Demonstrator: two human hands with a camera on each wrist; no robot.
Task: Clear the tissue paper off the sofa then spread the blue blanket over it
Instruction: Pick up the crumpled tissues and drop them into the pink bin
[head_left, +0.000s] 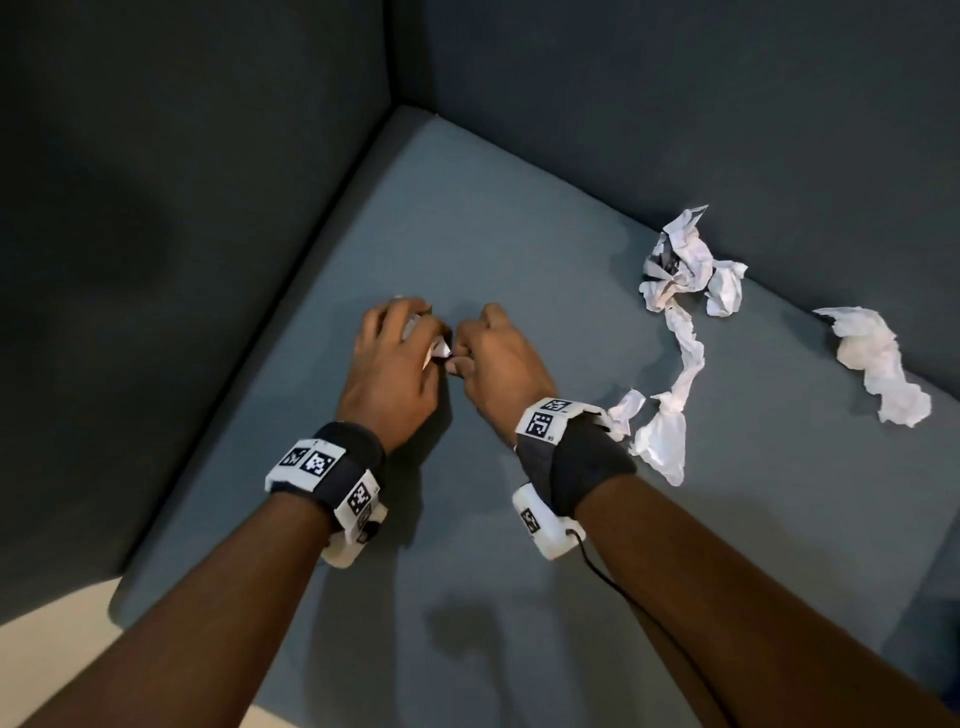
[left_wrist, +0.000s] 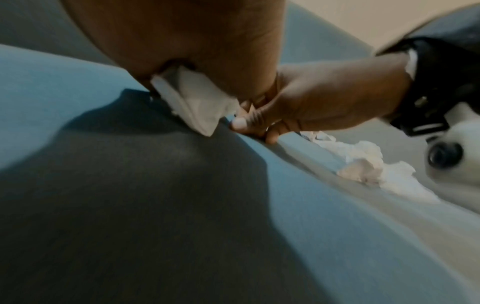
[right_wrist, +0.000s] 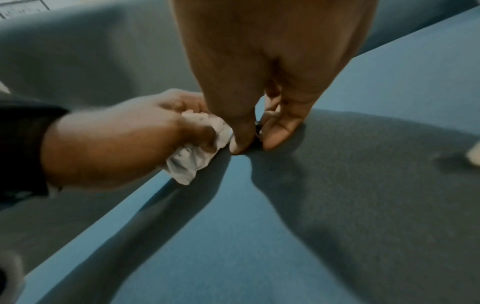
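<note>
My left hand (head_left: 410, 338) hovers over the blue-grey sofa seat (head_left: 467, 218) near its corner and grips a crumpled white tissue wad (head_left: 439, 354) (left_wrist: 194, 98) (right_wrist: 192, 162). Right beside it, my right hand (head_left: 460, 364) (right_wrist: 249, 147) has thumb and forefinger pinched together down on the seat, against the wad's edge. A small dark bit shows between the fingertips (right_wrist: 272, 142); what it is I cannot tell. The blue blanket is not in view.
Loose tissue lies to the right on the seat: a crumpled clump (head_left: 675, 260) by the backrest (head_left: 675, 104), a twisted strip (head_left: 688, 358) running to a wad (head_left: 662, 441) beside my right wrist, and another piece (head_left: 878, 364) farther right. The armrest (head_left: 182, 208) rises at left.
</note>
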